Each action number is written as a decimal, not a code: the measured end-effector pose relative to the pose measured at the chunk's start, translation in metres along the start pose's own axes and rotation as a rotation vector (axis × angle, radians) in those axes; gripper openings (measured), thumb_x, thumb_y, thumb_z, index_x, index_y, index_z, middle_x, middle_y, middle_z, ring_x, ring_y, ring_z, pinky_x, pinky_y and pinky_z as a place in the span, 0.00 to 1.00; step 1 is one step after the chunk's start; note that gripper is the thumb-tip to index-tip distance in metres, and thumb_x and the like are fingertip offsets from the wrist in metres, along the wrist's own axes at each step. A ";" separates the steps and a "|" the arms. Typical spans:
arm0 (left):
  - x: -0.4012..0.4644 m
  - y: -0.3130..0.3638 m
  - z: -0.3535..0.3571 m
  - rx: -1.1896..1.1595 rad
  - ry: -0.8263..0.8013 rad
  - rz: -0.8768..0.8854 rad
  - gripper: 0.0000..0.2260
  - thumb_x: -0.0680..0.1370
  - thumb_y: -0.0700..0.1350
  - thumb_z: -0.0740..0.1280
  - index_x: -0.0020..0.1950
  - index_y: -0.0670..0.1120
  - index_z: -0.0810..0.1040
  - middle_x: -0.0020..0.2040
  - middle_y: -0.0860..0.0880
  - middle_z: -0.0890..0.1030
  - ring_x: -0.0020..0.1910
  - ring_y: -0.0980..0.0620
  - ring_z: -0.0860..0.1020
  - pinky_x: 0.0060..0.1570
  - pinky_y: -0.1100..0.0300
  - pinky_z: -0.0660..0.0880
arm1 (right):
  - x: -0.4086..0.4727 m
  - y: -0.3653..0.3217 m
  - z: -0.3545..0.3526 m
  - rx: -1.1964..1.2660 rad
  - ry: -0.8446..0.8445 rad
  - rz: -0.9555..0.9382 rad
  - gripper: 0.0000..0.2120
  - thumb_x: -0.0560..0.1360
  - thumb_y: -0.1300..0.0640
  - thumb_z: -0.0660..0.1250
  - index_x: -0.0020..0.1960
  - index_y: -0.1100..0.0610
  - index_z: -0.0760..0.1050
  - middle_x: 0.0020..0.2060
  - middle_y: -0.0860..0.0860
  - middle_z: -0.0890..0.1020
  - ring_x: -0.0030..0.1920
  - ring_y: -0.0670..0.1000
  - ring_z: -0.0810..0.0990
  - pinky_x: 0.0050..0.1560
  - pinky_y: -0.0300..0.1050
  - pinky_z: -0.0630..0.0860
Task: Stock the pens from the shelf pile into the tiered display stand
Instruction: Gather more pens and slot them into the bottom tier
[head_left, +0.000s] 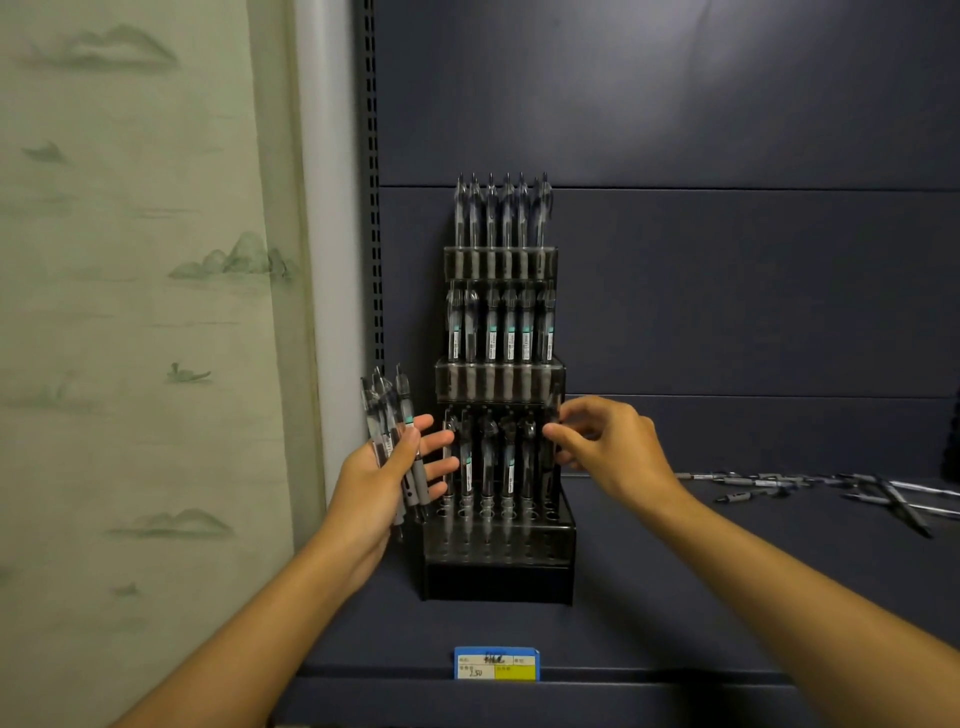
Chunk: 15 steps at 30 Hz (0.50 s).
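— Dark blue shelving (727, 571) backs the whole scene, with a pale landscape curtain (130, 312) left of the display stand (498, 551). How does the stocking stand?

— Judging by the rows, the stand's top and middle tiers look full, and the lowest tier holds one back row of pens, with open holes in front of it. The shelf pile (831, 488) lies well to the right of the stand, loose pens scattered flat on the shelf. A price label (496, 664) sits on the shelf edge below the stand.

— And the hands?

— The left hand (384, 483) is just left of the stand, thumb curled over a bundle of pens (395, 431) held upright against the palm, the other fingers (441, 441) spread toward the lowest tier. The right hand (608, 447) is at the stand's right edge, thumb and forefinger pinching what appears to be a single pen (551, 415) at the end of that back row; the pen is dark and partly hidden, so its seating cannot be told.

— What would make this step go well?

— Probably keeping the pen upright and lined up over its hole before letting it drop, so it does not knock its neighbours. The bundle should stay clamped by the thumb, since the spread fingers give little support. Feeding one pen at a time from left hand to right would likely fill the front holes neatly.
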<state>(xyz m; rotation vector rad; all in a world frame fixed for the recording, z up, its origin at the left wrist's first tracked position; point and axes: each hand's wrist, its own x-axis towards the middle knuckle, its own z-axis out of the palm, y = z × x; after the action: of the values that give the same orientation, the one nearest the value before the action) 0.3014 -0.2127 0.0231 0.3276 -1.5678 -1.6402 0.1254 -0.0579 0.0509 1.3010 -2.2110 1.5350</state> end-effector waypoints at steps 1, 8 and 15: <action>0.000 0.000 0.000 -0.007 0.003 -0.001 0.10 0.82 0.48 0.60 0.62 0.51 0.76 0.52 0.53 0.86 0.51 0.50 0.85 0.47 0.56 0.80 | -0.001 0.001 0.002 -0.012 -0.026 0.011 0.04 0.75 0.54 0.73 0.48 0.51 0.78 0.39 0.47 0.85 0.35 0.42 0.84 0.46 0.44 0.84; -0.002 0.000 0.001 -0.011 0.022 0.019 0.09 0.83 0.47 0.60 0.62 0.49 0.74 0.54 0.51 0.86 0.50 0.48 0.85 0.42 0.57 0.82 | -0.006 0.016 0.007 -0.100 -0.088 0.076 0.08 0.74 0.51 0.74 0.44 0.53 0.77 0.35 0.47 0.84 0.33 0.40 0.83 0.35 0.30 0.75; -0.004 0.002 0.001 -0.034 0.056 0.037 0.10 0.82 0.47 0.61 0.60 0.45 0.77 0.52 0.50 0.86 0.48 0.48 0.86 0.40 0.60 0.83 | -0.007 0.004 0.001 -0.112 0.004 0.019 0.11 0.71 0.46 0.75 0.42 0.51 0.77 0.36 0.47 0.83 0.40 0.45 0.83 0.46 0.48 0.82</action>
<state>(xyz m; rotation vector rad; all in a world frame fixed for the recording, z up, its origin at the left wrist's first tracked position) 0.3037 -0.2086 0.0237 0.3223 -1.4945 -1.6135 0.1267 -0.0542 0.0442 1.2475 -2.2772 1.3965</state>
